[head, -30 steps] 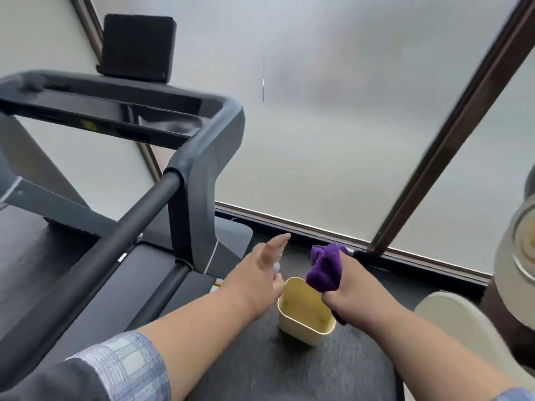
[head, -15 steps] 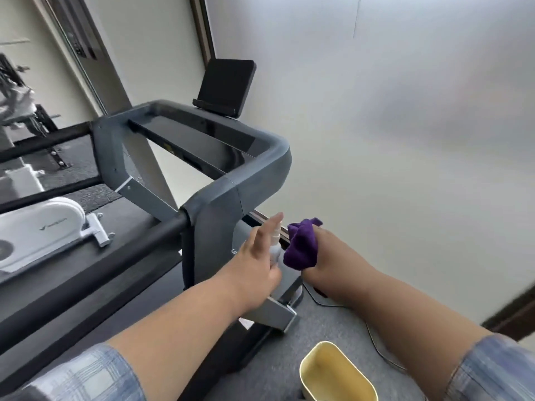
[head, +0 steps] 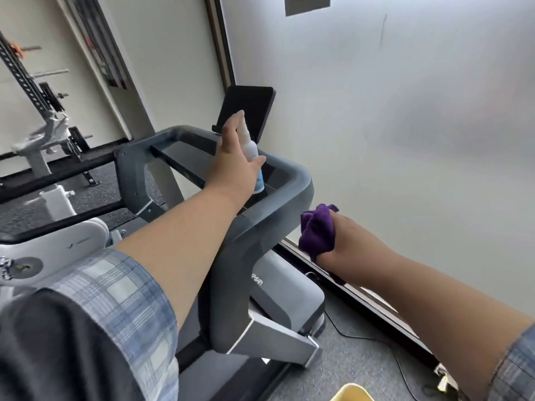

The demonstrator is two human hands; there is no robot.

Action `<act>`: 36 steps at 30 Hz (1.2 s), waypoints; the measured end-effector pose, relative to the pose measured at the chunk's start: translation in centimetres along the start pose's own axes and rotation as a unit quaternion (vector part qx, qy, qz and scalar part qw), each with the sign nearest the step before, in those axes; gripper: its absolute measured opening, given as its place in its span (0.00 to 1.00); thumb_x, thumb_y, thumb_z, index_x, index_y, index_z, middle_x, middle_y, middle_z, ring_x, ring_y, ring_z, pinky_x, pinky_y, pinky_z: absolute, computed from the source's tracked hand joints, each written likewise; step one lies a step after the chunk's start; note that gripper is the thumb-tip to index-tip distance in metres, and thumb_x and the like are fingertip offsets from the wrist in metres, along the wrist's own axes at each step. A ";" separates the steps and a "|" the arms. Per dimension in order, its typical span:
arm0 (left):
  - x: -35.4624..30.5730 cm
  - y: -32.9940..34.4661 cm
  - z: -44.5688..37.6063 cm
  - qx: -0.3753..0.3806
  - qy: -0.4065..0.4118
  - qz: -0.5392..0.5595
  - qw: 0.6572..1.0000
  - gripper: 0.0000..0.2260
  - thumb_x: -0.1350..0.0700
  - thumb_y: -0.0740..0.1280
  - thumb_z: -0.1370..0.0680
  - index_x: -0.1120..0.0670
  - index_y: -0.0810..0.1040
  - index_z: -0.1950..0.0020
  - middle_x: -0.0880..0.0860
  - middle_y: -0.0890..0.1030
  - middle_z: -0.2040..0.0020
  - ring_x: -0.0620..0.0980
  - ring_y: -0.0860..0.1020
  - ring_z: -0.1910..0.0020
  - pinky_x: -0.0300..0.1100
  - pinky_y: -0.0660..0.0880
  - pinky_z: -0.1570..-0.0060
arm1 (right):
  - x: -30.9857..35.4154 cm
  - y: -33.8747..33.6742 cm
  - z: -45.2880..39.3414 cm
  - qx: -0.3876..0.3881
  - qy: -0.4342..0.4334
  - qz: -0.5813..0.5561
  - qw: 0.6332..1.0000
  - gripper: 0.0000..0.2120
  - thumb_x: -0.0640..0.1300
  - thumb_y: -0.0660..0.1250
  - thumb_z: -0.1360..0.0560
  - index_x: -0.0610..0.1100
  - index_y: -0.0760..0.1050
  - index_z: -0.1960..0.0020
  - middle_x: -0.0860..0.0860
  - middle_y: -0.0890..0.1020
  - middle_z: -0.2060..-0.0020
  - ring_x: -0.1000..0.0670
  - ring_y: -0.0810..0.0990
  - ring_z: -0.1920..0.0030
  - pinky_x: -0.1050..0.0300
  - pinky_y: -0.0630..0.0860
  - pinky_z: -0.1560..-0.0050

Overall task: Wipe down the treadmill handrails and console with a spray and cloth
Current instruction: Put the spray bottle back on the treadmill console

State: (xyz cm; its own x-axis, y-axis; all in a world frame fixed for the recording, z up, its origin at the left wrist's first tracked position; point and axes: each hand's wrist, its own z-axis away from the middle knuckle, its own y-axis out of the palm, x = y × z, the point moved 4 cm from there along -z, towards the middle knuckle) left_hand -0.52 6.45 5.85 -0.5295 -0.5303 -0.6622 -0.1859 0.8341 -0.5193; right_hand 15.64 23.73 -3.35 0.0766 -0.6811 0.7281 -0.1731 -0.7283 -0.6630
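Reaching forward, the left hand [head: 231, 163] grips a small white spray bottle [head: 252, 157] above the treadmill console [head: 202, 157], near the console's right corner. Bottle's long axis runs near upright, tilted slightly, nozzle end up by the fingertips, blue-labelled base down toward the console's dark top. Black tablet [head: 246, 111] stands propped at the console's far edge, just behind the bottle. Right hand [head: 344, 241] holds a bunched purple cloth [head: 317, 233], fingers closed round it, off the console's right side and lower, beside the grey right upright [head: 249, 256]. Open room there: a narrow strip between treadmill and frosted window wall [head: 405, 140]. Dark window sill [head: 362, 296] and a black cable [head: 399, 360] run along the floor below. Left of the treadmill, the black handrail [head: 58, 224], a white machine [head: 58, 250] and a weight rack [head: 31, 91] crowd that side. Yellow bin [head: 351, 393] rim shows at the bottom edge.
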 end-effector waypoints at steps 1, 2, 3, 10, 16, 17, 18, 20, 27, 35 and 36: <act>0.3 0.6 -0.9 0.003 0.004 -0.009 1.000 0.37 0.57 0.72 0.23 0.31 0.52 0.30 0.50 0.66 0.28 0.44 0.71 0.44 0.39 0.68 0.49 | 0.0 0.1 -0.4 -0.003 -0.004 0.004 1.000 0.17 0.42 0.67 0.37 0.59 0.70 0.54 0.59 0.78 0.60 0.56 0.79 0.64 0.53 0.77 0.68; 0.8 1.2 -1.8 0.008 0.007 -0.014 1.000 0.37 0.58 0.72 0.23 0.32 0.52 0.30 0.51 0.66 0.27 0.44 0.70 0.44 0.40 0.68 0.48 | 0.0 0.1 -0.8 -0.008 -0.005 0.009 1.000 0.17 0.42 0.66 0.37 0.61 0.70 0.54 0.61 0.77 0.58 0.58 0.78 0.61 0.57 0.74 0.68; 1.4 1.7 -2.5 0.012 0.005 -0.014 1.000 0.36 0.59 0.72 0.23 0.33 0.53 0.30 0.51 0.66 0.27 0.44 0.69 0.44 0.41 0.68 0.47 | 0.0 0.0 -1.2 -0.013 -0.002 0.012 1.000 0.18 0.43 0.66 0.38 0.62 0.69 0.54 0.64 0.77 0.58 0.60 0.77 0.60 0.60 0.71 0.66; 6.2 4.5 -5.5 0.049 -0.025 -0.023 0.998 0.34 0.59 0.72 0.23 0.35 0.53 0.31 0.54 0.68 0.29 0.48 0.73 0.47 0.42 0.71 0.51 | 0.0 0.6 -4.1 -0.042 0.022 0.029 0.998 0.19 0.45 0.64 0.39 0.66 0.67 0.55 0.68 0.74 0.55 0.63 0.75 0.56 0.63 0.67 0.63; 8.3 6.5 -5.3 0.092 -0.011 -0.023 0.995 0.35 0.58 0.72 0.23 0.35 0.52 0.30 0.54 0.68 0.30 0.51 0.74 0.46 0.44 0.71 0.50 | -0.1 1.7 -5.3 -0.038 0.044 0.023 0.998 0.18 0.46 0.65 0.37 0.65 0.67 0.53 0.61 0.75 0.56 0.61 0.75 0.55 0.61 0.71 0.58; 8.7 6.8 -5.2 0.093 -0.014 -0.019 0.995 0.36 0.58 0.72 0.23 0.35 0.52 0.29 0.54 0.68 0.30 0.51 0.74 0.46 0.44 0.70 0.49 | -0.1 1.9 -5.4 -0.038 0.045 0.022 0.998 0.17 0.47 0.65 0.36 0.64 0.67 0.52 0.61 0.75 0.56 0.61 0.76 0.55 0.60 0.73 0.58; 9.0 6.9 -5.1 0.090 -0.017 -0.013 0.996 0.37 0.58 0.72 0.23 0.35 0.50 0.29 0.55 0.68 0.30 0.51 0.74 0.46 0.44 0.70 0.49 | 0.0 2.0 -5.4 -0.037 0.046 0.019 0.998 0.17 0.47 0.65 0.36 0.64 0.67 0.52 0.61 0.75 0.55 0.60 0.77 0.56 0.59 0.75 0.59; 9.4 7.2 -5.1 0.081 -0.020 -0.008 0.997 0.40 0.58 0.73 0.24 0.35 0.48 0.27 0.56 0.70 0.30 0.54 0.77 0.44 0.44 0.70 0.48 | -0.1 2.0 -5.4 -0.037 0.051 0.011 0.998 0.17 0.49 0.64 0.37 0.65 0.67 0.52 0.60 0.75 0.55 0.58 0.78 0.57 0.57 0.78 0.60; 9.9 7.3 -4.9 0.087 -0.022 0.030 0.995 0.48 0.56 0.77 0.27 0.30 0.42 0.27 0.53 0.66 0.25 0.51 0.74 0.35 0.41 0.68 0.43 | -0.8 1.4 -5.1 -0.051 0.068 0.024 0.996 0.21 0.46 0.66 0.38 0.68 0.66 0.53 0.62 0.76 0.56 0.62 0.75 0.55 0.62 0.69 0.59; 6.1 3.8 -2.7 0.014 -0.024 0.062 0.998 0.47 0.52 0.75 0.25 0.47 0.43 0.19 0.57 0.57 0.22 0.53 0.63 0.25 0.46 0.64 0.30 | -0.9 1.0 -3.5 -0.047 0.115 -0.128 0.984 0.19 0.39 0.62 0.37 0.54 0.73 0.48 0.44 0.80 0.62 0.43 0.81 0.74 0.54 0.75 0.78; 4.2 2.7 -1.7 -0.039 0.021 0.068 0.997 0.41 0.50 0.72 0.24 0.51 0.49 0.20 0.58 0.61 0.25 0.54 0.65 0.27 0.47 0.65 0.30 | -1.0 0.7 -3.4 -0.048 0.127 -0.147 0.980 0.20 0.39 0.61 0.38 0.51 0.72 0.47 0.40 0.80 0.62 0.40 0.80 0.74 0.50 0.76 0.77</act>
State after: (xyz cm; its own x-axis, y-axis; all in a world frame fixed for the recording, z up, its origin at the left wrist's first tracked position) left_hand -4.63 6.76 2.61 -0.5874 -0.4059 -0.7001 -0.1732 0.9081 -0.3812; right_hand 12.13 24.14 -4.00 -0.1081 -0.3924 0.9134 -0.2733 -0.8717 -0.4068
